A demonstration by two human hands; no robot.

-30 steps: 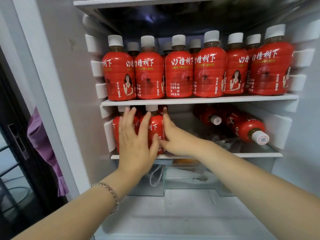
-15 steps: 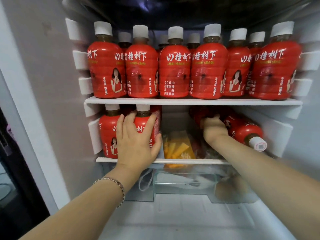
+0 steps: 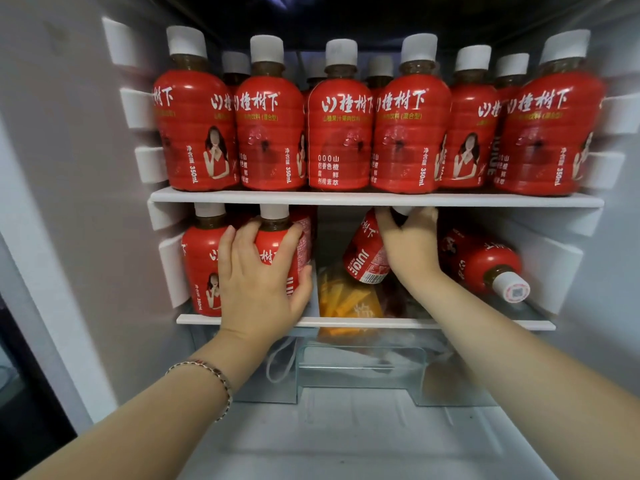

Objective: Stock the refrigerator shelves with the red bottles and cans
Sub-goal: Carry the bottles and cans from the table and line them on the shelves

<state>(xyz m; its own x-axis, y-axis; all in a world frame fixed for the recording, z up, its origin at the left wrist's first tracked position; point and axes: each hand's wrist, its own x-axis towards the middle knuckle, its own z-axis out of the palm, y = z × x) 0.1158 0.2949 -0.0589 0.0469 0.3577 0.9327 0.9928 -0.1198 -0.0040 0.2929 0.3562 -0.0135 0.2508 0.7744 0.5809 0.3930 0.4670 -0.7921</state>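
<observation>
**A:** What is changing on the lower shelf (image 3: 381,322)?

**B:** Near left, the left grip (image 3: 263,289) is still wrapping the upright bottle (image 3: 275,237), steadying it. Farther in, the right grip (image 3: 412,247), which was reaching half a second ago, is now clamping the tilted bottle (image 3: 367,258) near its cap and raising it.

**A:** Meaning?

**B:** It is probably being stood up. Another bottle (image 3: 485,265) is lying far right.

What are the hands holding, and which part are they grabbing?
The left hand grips an upright bottle around its red body. The right hand holds a tilted bottle by its top end, near the cap.
</observation>
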